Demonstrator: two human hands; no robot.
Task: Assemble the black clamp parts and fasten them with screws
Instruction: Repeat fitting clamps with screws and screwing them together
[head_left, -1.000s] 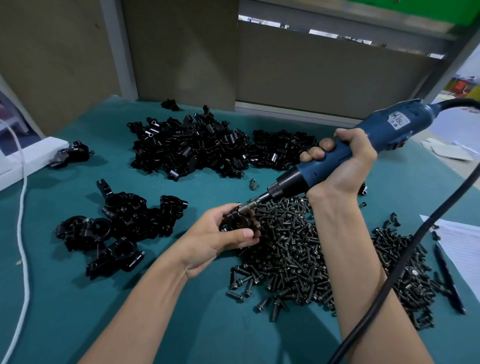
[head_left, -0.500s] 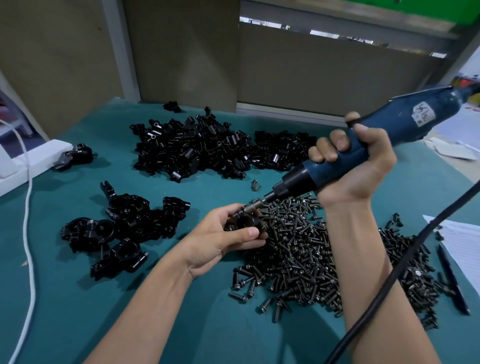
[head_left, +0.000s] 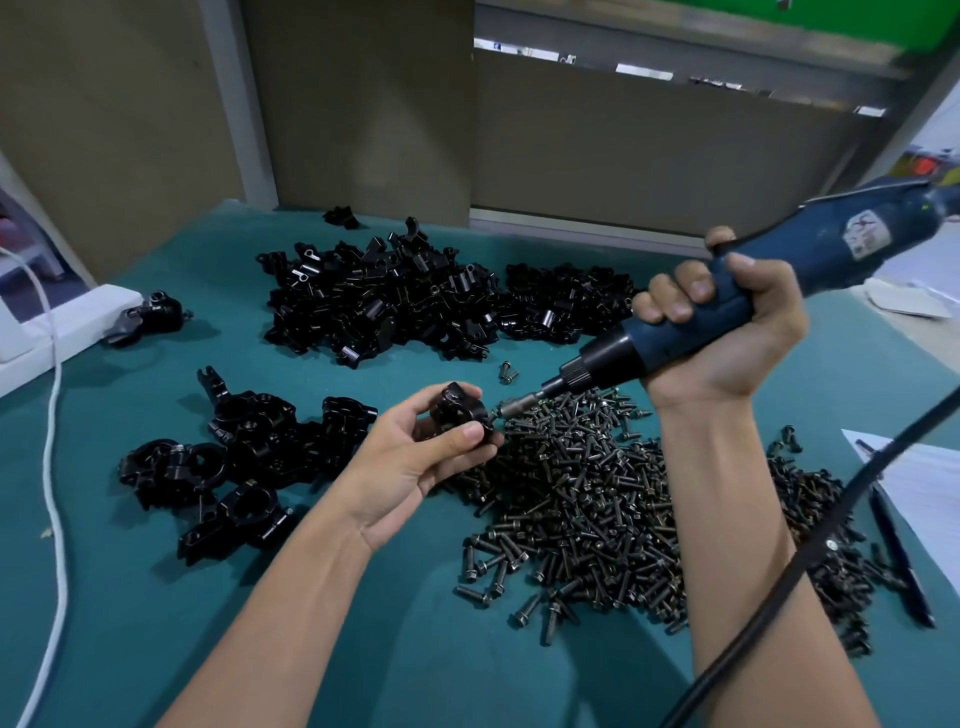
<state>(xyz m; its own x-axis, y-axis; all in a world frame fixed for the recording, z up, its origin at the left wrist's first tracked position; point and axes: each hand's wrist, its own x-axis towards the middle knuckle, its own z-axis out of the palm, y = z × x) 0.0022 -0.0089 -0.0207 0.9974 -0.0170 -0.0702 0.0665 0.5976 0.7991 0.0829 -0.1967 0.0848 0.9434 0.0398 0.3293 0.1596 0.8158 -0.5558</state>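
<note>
Above the table's (head_left: 156, 649) middle — clamp (head_left: 460, 415): black, lifted off the surface, pinched in the left hand (head_left: 410, 467) at the left edge of the screws (head_left: 587, 493).
Left hand: palm up, thumb pressed on the clamp's near face, fingers curled behind it.
Right hand (head_left: 727, 338): wrapped tight round the blue screwdriver (head_left: 857, 234), which slants down and left toward the clamp.
Bit (head_left: 519, 404): its tip stands at the clamp's right edge. It is too small to tell whether it touches a screw head there.
Change: half a second ago the bit was sunk among the left fingers, into the clamp. Now it has drawn back to the right, and the clamp sits higher and more exposed at the fingertips. The tool's rear end has swung up too.
Meaning: this screw is probably driven home — fastening of this piece looks finished or nearly so. A check of the joint, a second screw, or setting it with the finished ones seems likely next.
Screws: a broad dark heap under and between the forearms, with strays at its near edge.
Loose clamp parts (head_left: 405, 306): a big pile further back, well apart from the hands.
Assembled clamps (head_left: 234, 457): a small cluster left of the left hand, near but not touching it.
Cable (head_left: 830, 545): black, crossing in front of the right forearm.
</note>
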